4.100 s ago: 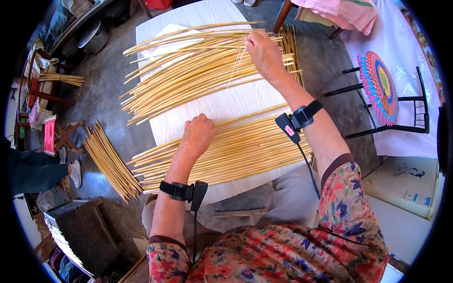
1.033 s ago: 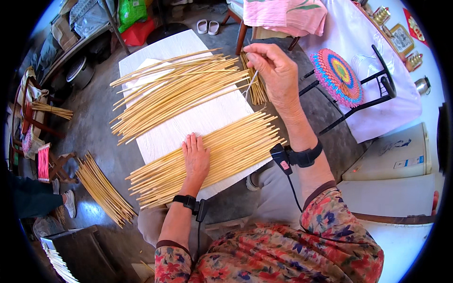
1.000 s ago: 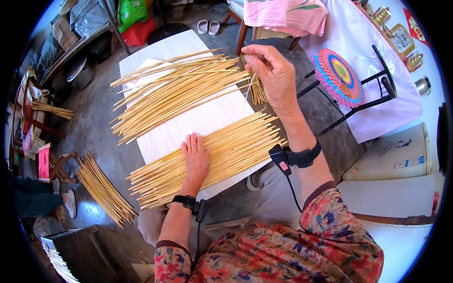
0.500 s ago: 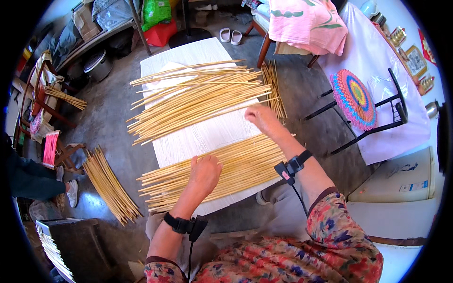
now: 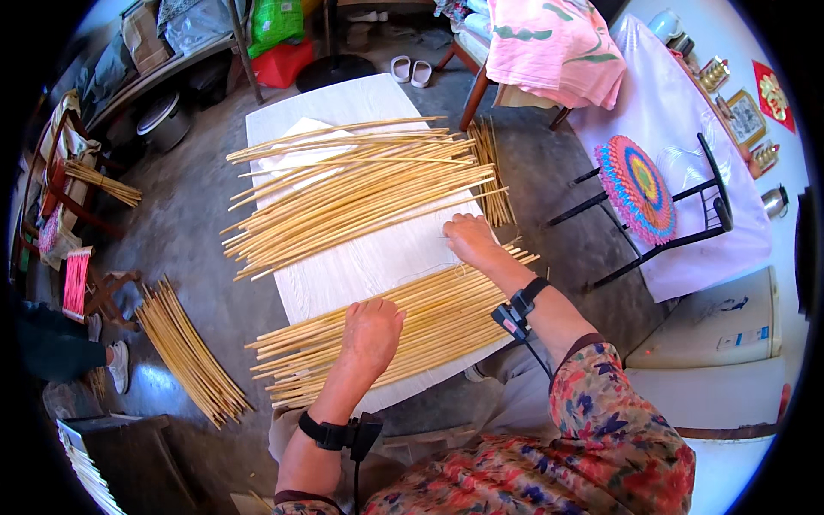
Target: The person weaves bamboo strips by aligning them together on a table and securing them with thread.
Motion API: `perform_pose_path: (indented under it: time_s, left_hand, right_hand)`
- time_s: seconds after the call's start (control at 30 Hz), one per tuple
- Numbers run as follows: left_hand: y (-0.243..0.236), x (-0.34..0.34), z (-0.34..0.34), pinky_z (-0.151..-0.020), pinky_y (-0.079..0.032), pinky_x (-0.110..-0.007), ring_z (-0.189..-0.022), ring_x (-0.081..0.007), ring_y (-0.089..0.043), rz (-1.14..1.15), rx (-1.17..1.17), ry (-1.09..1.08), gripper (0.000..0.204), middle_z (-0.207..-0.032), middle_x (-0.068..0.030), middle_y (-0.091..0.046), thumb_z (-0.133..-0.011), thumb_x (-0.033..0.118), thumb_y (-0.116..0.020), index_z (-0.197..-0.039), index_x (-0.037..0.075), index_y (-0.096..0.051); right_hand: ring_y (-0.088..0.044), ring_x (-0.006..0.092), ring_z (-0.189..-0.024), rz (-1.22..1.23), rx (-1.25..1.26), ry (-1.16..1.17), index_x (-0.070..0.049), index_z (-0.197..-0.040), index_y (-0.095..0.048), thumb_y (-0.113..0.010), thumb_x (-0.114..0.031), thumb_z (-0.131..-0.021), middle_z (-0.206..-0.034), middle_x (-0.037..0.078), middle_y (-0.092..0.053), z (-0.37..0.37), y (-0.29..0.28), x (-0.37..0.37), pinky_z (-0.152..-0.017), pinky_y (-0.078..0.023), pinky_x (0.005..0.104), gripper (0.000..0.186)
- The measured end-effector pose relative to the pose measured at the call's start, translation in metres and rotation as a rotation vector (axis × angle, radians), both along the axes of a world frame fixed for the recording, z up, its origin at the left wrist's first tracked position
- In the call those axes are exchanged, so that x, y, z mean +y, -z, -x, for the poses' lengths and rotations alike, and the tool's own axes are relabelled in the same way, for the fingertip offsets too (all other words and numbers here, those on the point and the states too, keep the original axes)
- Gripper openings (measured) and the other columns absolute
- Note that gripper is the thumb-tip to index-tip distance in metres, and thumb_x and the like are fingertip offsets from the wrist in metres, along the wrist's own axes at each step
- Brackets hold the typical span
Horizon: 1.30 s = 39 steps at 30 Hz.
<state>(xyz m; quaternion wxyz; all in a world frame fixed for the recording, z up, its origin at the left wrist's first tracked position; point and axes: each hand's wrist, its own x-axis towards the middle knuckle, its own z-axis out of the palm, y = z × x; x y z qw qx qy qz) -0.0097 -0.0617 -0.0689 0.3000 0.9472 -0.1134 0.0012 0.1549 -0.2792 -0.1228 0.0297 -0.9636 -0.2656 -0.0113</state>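
Note:
Across the near end of the white table (image 5: pixel 335 270) lies a row of slender tan sticks (image 5: pixel 429 330), side by side. My left hand (image 5: pixel 373 333) rests over the left part of this row, fingers curled closed; what they may grip is hidden. Beyond the row's right part, my right hand (image 5: pixel 472 239) is held above the table with its fingers pinched together. A fine pale thread seems to run by these fingers and on the sticks below, too thin to follow. Farther off, a looser pile of similar sticks (image 5: pixel 360 197) covers the table's middle and overhangs its left side.
Another stick bundle (image 5: pixel 190 352) lies on the floor at left, and more sticks (image 5: pixel 493 180) are by the table's right side. A black-framed stool with a colourful round cover (image 5: pixel 637 189) is at right. A person's leg (image 5: pixel 64 350) shows at far left.
My right hand has lowered slightly toward the near row, its fingers still pinched. My left hand stays over the sticks. The whole view has shifted a little.

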Motion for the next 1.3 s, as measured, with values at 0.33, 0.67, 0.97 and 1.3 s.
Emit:
perform_pose_path:
  time_s: [0.33,0.67,0.97,1.3]
  left_hand:
    - [0.006,0.0,-0.004,-0.077,-0.039,-0.042,-0.082,-0.0311,-0.054,-0.025,0.008,0.005,0.015,-0.081,-0.0117,-0.057,-0.085,0.018,-0.051,-0.08,0.005,-0.057]
    - [0.017,0.009,-0.002,-0.075,-0.042,-0.042,-0.082,-0.0321,-0.055,0.012,-0.017,-0.011,0.018,-0.082,-0.0141,-0.058,-0.085,0.017,-0.047,-0.081,0.003,-0.059]
    - [0.005,0.012,-0.003,-0.073,-0.044,-0.044,-0.08,-0.0362,-0.055,0.207,0.109,-0.065,0.022,-0.081,-0.0189,-0.058,-0.086,0.018,-0.047,-0.081,-0.001,-0.058]
    - [0.024,0.014,-0.011,-0.072,-0.048,-0.032,-0.087,-0.0252,-0.059,0.749,0.287,-0.289,0.031,-0.091,-0.0159,-0.06,-0.088,0.022,-0.052,-0.104,-0.004,-0.056]
  right_hand:
    - [-0.052,0.0251,-0.095,-0.124,-0.116,-0.136,-0.008,-0.086,-0.061,-0.049,-0.008,-0.076,-0.09,0.008,-0.058,-0.03,0.0,0.079,-0.079,-0.041,0.0408,0.016]
    - [-0.052,0.0254,-0.095,-0.02,-0.061,-0.262,-0.009,-0.082,-0.062,-0.049,-0.008,-0.076,-0.088,0.008,-0.058,-0.036,0.002,0.092,-0.078,-0.039,0.0429,0.014]
    - [-0.053,0.0287,-0.085,0.031,0.009,-0.401,-0.007,-0.079,-0.056,-0.056,-0.004,-0.071,-0.083,0.011,-0.058,-0.03,-0.001,0.09,-0.074,-0.039,0.04,0.009]
    - [-0.056,0.0318,-0.084,-0.163,0.125,-0.363,-0.006,-0.087,-0.054,-0.053,-0.01,-0.08,-0.085,0.015,-0.059,-0.022,-0.028,0.082,-0.073,-0.043,0.0414,0.008]
